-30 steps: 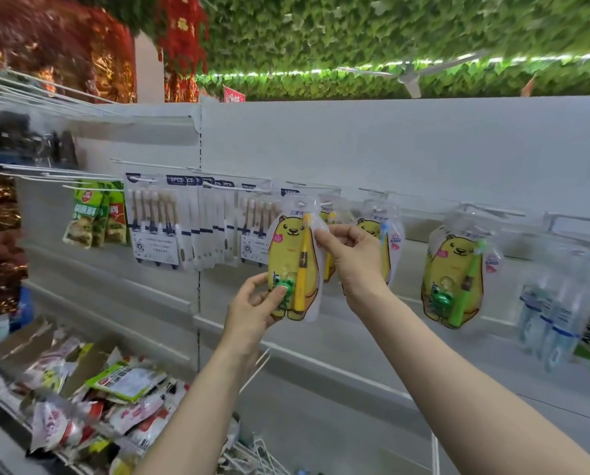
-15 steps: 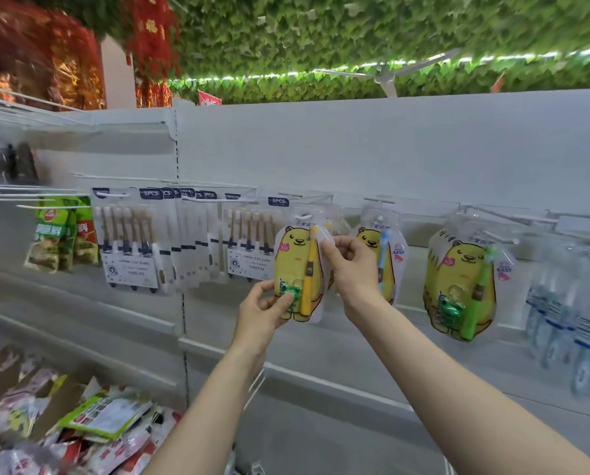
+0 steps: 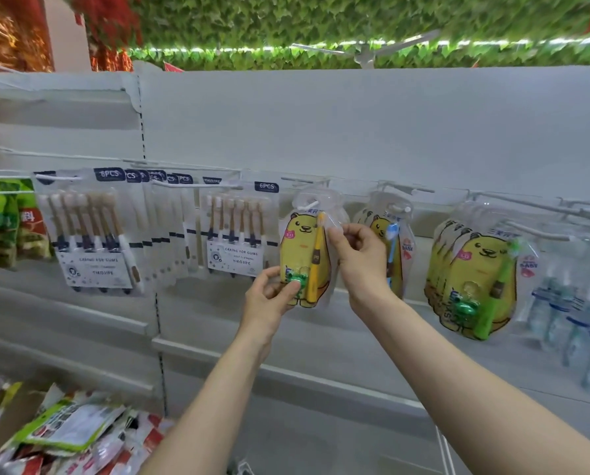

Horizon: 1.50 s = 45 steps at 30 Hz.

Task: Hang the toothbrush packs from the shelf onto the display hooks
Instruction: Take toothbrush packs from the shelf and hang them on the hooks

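– Two neighbours flank the grip: six-piece brush packs (image 3: 235,234) just left of the fingers of the left hand (image 3: 269,299), and a blue-brush bear pack (image 3: 394,241) close behind the knuckles of the right hand (image 3: 358,258)
– Anything further out?
– Green-brush bear packs (image 3: 475,282) well to the right of the fingers, with clear bottles (image 3: 567,313) beyond them; loose pouches (image 3: 67,430) lie far below the left wrist
– And the pack itself?
– The yellow bear toothbrush pack (image 3: 302,255) sits between both hands, and the white tip of the hook (image 3: 312,203) shows at its top hole, above the fingertips
– The grips?
– The left arm reaches up, thumb pressed on the green frog at the pack's bottom, fingers curled behind its lower edge. The right wrist is bent, thumb and forefinger pinched together on the pack's upper right edge
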Available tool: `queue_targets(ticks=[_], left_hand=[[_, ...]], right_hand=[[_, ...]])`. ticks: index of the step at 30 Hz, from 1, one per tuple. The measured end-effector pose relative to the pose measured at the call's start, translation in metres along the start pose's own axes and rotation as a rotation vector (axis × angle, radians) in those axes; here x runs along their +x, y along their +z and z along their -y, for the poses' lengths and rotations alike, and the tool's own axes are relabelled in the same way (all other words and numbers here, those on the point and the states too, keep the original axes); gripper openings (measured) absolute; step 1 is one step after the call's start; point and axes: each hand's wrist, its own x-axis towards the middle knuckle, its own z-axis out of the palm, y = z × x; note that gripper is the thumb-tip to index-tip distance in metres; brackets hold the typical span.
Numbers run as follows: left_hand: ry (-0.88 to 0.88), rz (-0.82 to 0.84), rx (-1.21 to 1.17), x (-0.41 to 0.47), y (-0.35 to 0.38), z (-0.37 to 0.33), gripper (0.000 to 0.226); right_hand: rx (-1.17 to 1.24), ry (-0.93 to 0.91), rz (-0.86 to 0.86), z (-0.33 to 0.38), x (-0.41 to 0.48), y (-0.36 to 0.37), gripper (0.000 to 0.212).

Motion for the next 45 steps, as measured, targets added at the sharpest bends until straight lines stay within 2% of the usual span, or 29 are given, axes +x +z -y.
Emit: queue_targets(ticks=[7,13,19,20,23,25,29,34,40,45], left_hand=[[-0.008,0.018,-0.002,0.000,-0.002,0.001,0.033],[-0.004,0.043,0.028,-0.006,-0.015,-0.006,0.034],[-0.033,0.002,0.173,-0.036,-0.044,-0.023,0.069],[-0.031,0.005,0.197,-0.046,-0.050,-0.028,0.070],[-0.008,0.041,0.267,-0.076,-0.066,-0.043,0.062],[0.017,0.088,0.310,-0.099,-0.074,-0.054,0.057],[0.057,0.204,0.414,-0.143,-0.078,-0.072,0.055],[0.271,0.340,0.657,-0.186,-0.055,-0.101,0.057],[0.488,0.511,0.944,-0.234,-0.001,-0.129,0.063],[0.597,0.612,1.033,-0.272,0.065,-0.137,0.060]], right_hand=[[-0.026,0.049,-0.030,0.005,-0.003,0.002,0.006],[-0.034,0.131,-0.081,0.008,-0.013,0.008,0.021],[-0.150,0.257,-0.093,0.026,-0.054,-0.002,0.046],[-0.184,0.268,-0.105,0.030,-0.067,-0.005,0.046],[-0.254,0.275,-0.119,0.048,-0.109,-0.020,0.023],[-0.288,0.270,-0.143,0.062,-0.136,-0.032,0.016],[-0.447,0.220,-0.159,0.097,-0.184,-0.057,0.021],[-0.810,0.089,-0.077,0.148,-0.231,-0.095,0.036],[-1.271,0.033,0.033,0.196,-0.270,-0.165,0.046],[-1.425,0.029,0.034,0.229,-0.300,-0.244,0.048]])
